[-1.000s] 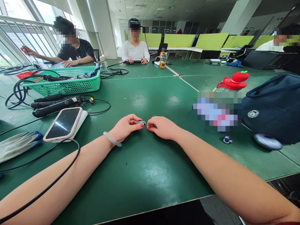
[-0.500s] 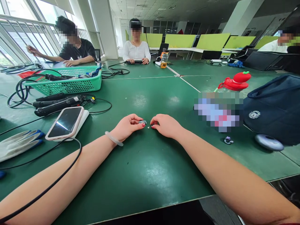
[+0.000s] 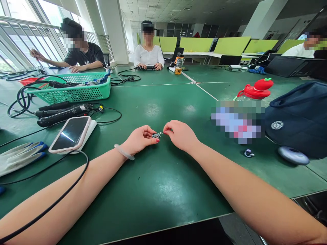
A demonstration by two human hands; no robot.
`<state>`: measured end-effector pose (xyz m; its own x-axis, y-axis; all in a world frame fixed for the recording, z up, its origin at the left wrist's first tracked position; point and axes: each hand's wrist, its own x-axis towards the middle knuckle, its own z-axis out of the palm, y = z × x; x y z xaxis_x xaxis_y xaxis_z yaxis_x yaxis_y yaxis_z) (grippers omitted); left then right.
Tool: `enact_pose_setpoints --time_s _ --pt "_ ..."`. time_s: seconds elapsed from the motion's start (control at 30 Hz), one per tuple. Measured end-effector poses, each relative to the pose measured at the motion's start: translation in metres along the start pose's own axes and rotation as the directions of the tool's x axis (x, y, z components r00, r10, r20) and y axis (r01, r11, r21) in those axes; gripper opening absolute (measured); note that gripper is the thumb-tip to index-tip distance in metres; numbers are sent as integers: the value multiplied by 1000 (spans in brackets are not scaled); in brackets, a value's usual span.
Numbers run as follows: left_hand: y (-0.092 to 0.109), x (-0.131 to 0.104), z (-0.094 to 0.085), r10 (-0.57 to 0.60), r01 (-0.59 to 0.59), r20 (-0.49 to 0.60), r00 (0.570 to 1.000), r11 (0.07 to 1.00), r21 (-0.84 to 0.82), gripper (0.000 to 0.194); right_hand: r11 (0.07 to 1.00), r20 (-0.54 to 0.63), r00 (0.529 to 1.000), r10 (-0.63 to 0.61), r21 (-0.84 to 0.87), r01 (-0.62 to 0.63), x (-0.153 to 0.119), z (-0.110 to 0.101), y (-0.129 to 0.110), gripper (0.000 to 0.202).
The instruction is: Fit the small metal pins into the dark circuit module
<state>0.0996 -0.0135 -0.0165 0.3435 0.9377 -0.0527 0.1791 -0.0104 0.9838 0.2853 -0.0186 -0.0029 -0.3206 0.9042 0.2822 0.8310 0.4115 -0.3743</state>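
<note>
My left hand (image 3: 140, 139) pinches a small dark, silver-patterned piece (image 3: 156, 135) that looks like a little circuit board. It sits between the thumb and curled fingers, above the green table (image 3: 163, 190). Close on its right, my right hand (image 3: 181, 134) is closed in a pinch on a thin, small silvery piece (image 3: 161, 133). That piece points left and meets the upper right edge of the board-like piece; whether they are joined is too small to tell. A pale bangle (image 3: 124, 152) circles my left wrist.
To the left lie a phone (image 3: 69, 134), gloves (image 3: 21, 156), black handled tools (image 3: 65, 114) and a green basket (image 3: 76, 93). A black cable (image 3: 88, 160) crosses over my left forearm. At right are a red-lidded bottle (image 3: 255, 91) and a dark blue bag (image 3: 298, 119). Several people sit around.
My right hand has moved slightly up, bringing its thin piece against the board-like piece. My left hand has turned a little, so more of that piece shows.
</note>
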Motion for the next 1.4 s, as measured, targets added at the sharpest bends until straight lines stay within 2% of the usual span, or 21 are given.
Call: enact_pose_setpoints --time_s 0.2,0.47,0.7,0.87,0.97,1.03,1.13,1.2,1.27,1.3,1.33,1.4 --pt "1 -1 0 25 -25 4 1000 1000 17 30 988 -26 994 -107 112 109 -5 0 -16 15" --pt "2 -1 0 34 -34 3 999 999 25 29 986 -19 991 -131 102 132 -6 4 -14 15" --pt "-1 2 -2 50 -53 -39 998 996 -74 31 992 -35 998 -54 111 57 -6 3 -13 13" --pt "-1 1 -4 4 -1 18 1000 990 -140 36 995 -56 995 -83 55 86 -5 10 -14 17" --pt "-1 0 -5 6 8 76 997 984 -181 35 993 -62 991 -115 15 116 -4 15 -16 17" --pt "-1 0 -5 11 4 77 997 981 -193 34 990 -71 988 -135 17 137 -2 17 -16 17" --pt "-1 0 -7 25 -23 21 999 993 -117 37 979 -81 981 -178 84 184 1 18 -12 15" --pt "-1 0 -14 44 -40 -69 997 997 60 37 966 -76 976 -202 146 211 3 17 -7 13" --pt "-1 0 -25 101 -21 -202 974 930 366 33 959 -76 979 -190 200 202 5 15 -1 11" --pt "-1 -1 -33 155 15 -259 953 834 551 31 957 -79 982 -172 223 186 6 15 2 11" --pt "0 -1 -42 216 74 -304 928 693 718 29 956 -81 985 -151 242 166 7 14 5 12" --pt "1 -3 -61 282 214 -349 894 415 884 32 954 -88 989 -115 269 135 8 13 9 14"
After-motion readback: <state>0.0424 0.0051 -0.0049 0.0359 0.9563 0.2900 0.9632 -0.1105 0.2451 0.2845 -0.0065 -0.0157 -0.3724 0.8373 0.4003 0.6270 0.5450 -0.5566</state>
